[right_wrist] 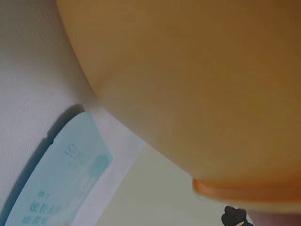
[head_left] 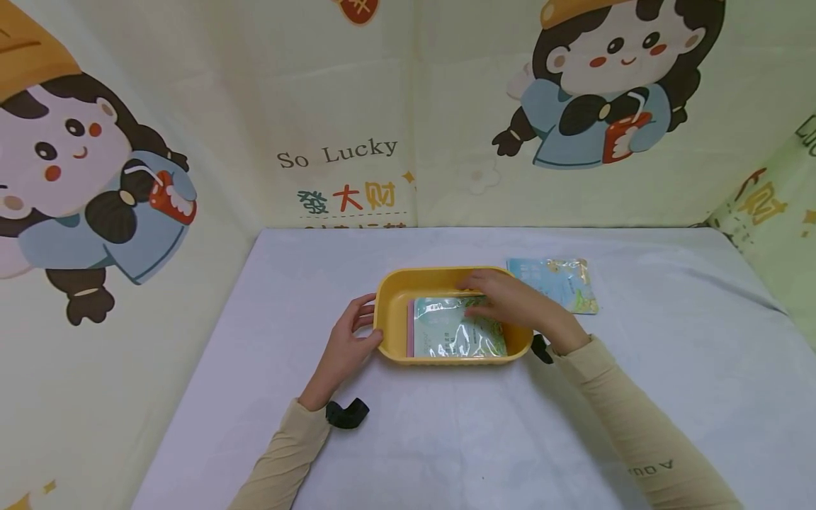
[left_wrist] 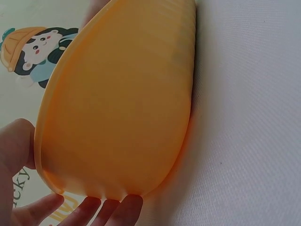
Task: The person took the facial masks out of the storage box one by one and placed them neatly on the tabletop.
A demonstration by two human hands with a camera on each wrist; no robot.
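A yellow plastic basin [head_left: 392,290] sits on the white-covered table. My left hand [head_left: 344,347] holds its left end, thumb at the rim and fingertips against the outer wall, as the left wrist view also shows. Inside the basin lies a shiny pale green flat packet [head_left: 446,329], with the edge of a pink packet [head_left: 410,329] showing under it. My right hand [head_left: 510,297] reaches over the right side into the basin, fingers spread above the green packet's upper right part. The right wrist view shows mostly the basin's outer wall [right_wrist: 188,94]; the right fingers are largely hidden there.
A light blue flat packet [head_left: 554,283] lies on the table behind the basin's right end, partly overlapped by the right forearm. Printed cartoon cloth [head_left: 446,106] stands up behind the table and along its sides. The white tabletop [head_left: 433,439] extends in front of the basin.
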